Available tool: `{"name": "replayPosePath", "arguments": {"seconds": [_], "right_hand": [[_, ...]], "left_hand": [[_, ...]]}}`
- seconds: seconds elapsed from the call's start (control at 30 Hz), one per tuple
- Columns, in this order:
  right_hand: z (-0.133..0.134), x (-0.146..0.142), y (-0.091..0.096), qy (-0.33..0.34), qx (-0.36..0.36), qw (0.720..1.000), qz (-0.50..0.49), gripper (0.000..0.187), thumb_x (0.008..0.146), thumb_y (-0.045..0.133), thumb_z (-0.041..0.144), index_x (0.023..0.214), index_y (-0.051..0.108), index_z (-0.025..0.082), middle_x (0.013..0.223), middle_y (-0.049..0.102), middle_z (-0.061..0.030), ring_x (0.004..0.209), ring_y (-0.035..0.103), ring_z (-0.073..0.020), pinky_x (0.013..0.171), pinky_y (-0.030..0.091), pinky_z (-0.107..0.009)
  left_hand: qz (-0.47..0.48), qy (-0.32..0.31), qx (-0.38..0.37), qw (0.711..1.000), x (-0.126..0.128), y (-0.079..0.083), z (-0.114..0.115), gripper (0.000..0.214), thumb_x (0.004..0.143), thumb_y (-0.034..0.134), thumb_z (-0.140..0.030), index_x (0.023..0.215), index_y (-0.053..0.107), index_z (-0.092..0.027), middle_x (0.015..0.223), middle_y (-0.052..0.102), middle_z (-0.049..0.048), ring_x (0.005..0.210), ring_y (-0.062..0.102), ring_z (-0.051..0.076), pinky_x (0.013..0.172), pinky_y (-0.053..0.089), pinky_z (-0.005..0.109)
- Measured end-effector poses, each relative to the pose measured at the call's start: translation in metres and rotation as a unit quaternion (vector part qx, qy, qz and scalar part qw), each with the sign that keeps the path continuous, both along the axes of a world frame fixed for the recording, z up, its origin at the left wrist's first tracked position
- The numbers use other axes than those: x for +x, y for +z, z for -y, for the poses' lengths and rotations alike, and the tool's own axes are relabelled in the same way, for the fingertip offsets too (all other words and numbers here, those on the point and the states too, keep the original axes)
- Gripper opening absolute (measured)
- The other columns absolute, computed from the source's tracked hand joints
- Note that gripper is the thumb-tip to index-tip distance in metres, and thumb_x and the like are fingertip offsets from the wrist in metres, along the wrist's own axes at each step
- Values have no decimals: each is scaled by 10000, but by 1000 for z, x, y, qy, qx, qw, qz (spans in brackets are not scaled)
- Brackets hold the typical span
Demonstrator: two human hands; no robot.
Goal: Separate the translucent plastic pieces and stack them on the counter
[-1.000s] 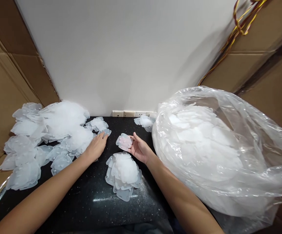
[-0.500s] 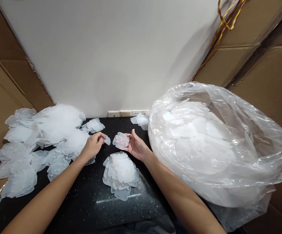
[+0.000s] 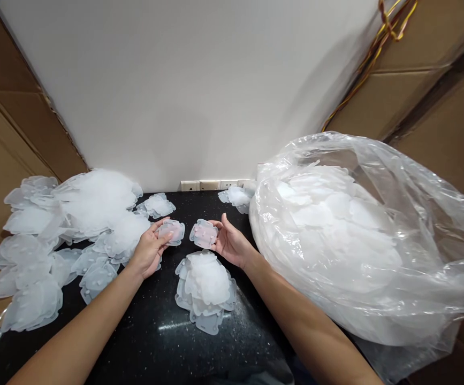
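Observation:
My left hand (image 3: 148, 250) holds a translucent white plastic piece (image 3: 171, 231) above the black table (image 3: 143, 331), fingers curled round it. My right hand (image 3: 228, 243) holds a second plastic piece (image 3: 204, 234) just to the right of the first; the two pieces are a small gap apart. Below both hands lies a small stack of the same pieces (image 3: 205, 286). A large loose heap of these pieces (image 3: 75, 224) spreads over the table's left side, close to my left hand.
A big clear plastic bag (image 3: 356, 240) full of the same pieces fills the right side. A few pieces (image 3: 237, 197) lie by the white wall near a socket strip (image 3: 210, 185). Cardboard boxes stand left and right; coloured wires (image 3: 380, 37) hang top right.
My left hand picked a piece from the edge of the left heap, lifted it and brought it rightward next to the piece held in my right hand.

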State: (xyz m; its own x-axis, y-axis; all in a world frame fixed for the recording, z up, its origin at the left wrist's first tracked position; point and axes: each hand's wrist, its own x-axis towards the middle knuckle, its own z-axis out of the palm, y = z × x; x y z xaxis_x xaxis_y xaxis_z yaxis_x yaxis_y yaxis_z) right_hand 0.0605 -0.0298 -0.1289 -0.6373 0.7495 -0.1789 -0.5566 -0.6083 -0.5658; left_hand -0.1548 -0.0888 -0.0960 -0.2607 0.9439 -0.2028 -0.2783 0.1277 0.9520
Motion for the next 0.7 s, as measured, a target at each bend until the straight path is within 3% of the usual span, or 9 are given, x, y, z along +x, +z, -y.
{"name": "replayPosePath", "arguments": {"seconds": [0.1, 0.2, 0.3, 0.37, 0.47, 0.53, 0.6, 0.7], "right_hand": [[1, -1, 0, 0, 4, 1000, 5, 464, 1000, 406, 543, 901, 659, 167, 867, 739, -62, 825, 720, -179, 779, 587, -341], [5, 0, 2, -3, 35, 999, 29, 313, 912, 623, 483, 913, 673, 175, 831, 729, -28, 757, 695, -140, 718, 563, -260], [12, 3, 7, 10, 119, 990, 81, 289, 757, 814, 363, 944, 680, 189, 827, 717, -1, 721, 660, -110, 672, 517, -206], [17, 5, 12, 62, 198, 970, 125, 299, 719, 837, 367, 904, 692, 183, 814, 703, -3, 697, 632, -110, 663, 499, -223], [25, 3, 19, 97, 382, 891, 225, 226, 755, 800, 374, 840, 729, 178, 852, 674, -26, 792, 618, -147, 786, 501, -304], [28, 0, 20, 23, 501, 814, 295, 144, 790, 767, 318, 862, 743, 196, 917, 646, -41, 905, 604, -181, 888, 484, -355], [29, -3, 18, -73, 560, 753, 336, 136, 815, 724, 247, 948, 731, 217, 986, 608, -55, 942, 590, -194, 908, 492, -382], [28, -6, 12, -142, 587, 711, 359, 330, 829, 644, 156, 1140, 673, 263, 1176, 553, -90, 1052, 579, -228, 957, 496, -440]], "left_hand": [[81, -20, -28, 996, 0, 1, 1, 354, 736, 709, -92, 1079, 659, -166, 1119, 734, 110, 1033, 694, 228, 844, 574, 318], [147, -50, -40, 987, 0, 2, 1, 239, 875, 574, -155, 1095, 668, -146, 1187, 712, 141, 1097, 678, 267, 847, 588, 396], [194, -63, -34, 978, 0, 4, 2, 297, 954, 473, -262, 1141, 657, -122, 1170, 713, 170, 1111, 671, 293, 867, 575, 449], [214, -72, -28, 974, 1, 5, 3, 345, 972, 445, -318, 1161, 644, -110, 1157, 714, 185, 1127, 663, 310, 910, 550, 487], [232, -80, -24, 969, 3, 8, 5, 383, 989, 409, -364, 1181, 625, -113, 1140, 719, 185, 1149, 651, 313, 968, 510, 520], [232, -85, -21, 969, 4, 9, 6, 403, 997, 383, -384, 1200, 610, -119, 1138, 718, 181, 1149, 651, 306, 979, 501, 519], [226, -94, -16, 969, 5, 10, 7, 420, 995, 385, -409, 1228, 592, -128, 1157, 710, 178, 1152, 647, 303, 979, 498, 518], [210, -111, -4, 971, 7, 12, 10, 457, 956, 461, -483, 1254, 579, -157, 1199, 691, 165, 1153, 642, 300, 981, 496, 502]]}}
